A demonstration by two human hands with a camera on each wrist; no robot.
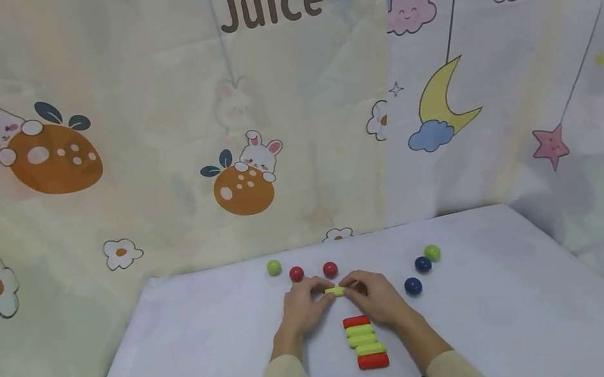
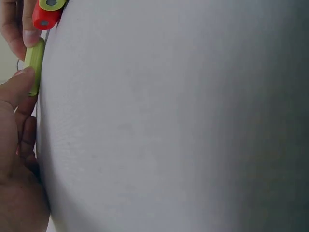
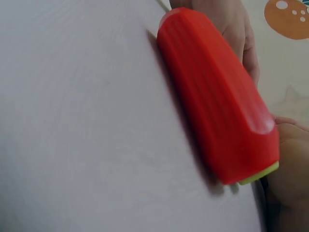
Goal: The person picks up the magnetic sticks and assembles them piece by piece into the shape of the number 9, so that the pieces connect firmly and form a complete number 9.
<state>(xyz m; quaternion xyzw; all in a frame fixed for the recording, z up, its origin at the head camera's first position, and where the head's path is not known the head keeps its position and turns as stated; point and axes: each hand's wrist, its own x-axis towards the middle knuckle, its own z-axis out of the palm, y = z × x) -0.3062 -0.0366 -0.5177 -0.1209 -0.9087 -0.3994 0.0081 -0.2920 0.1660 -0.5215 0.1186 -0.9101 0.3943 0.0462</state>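
A short yellow-green toy rod (image 1: 335, 291) lies crosswise between the hands over the white table. My left hand (image 1: 301, 308) pinches its left end between thumb and fingers; the left wrist view shows that thumb pressed on the rod (image 2: 35, 63). At the other end, the fingertips of my right hand (image 1: 377, 298) pinch the rod. Nearer to me is a row of rods side by side: a red rod (image 1: 356, 322), three yellow-green rods (image 1: 362, 340), then another red rod (image 1: 373, 361). One red rod (image 3: 212, 92) looms large in the right wrist view, covering part of the hands.
Beyond the hands lie two red balls (image 1: 296, 274) and a green ball (image 1: 273, 267). To the right are two dark blue balls (image 1: 413, 286) and another green ball (image 1: 432, 252). A printed cloth (image 1: 154, 139) hangs behind the white table (image 1: 204, 359).
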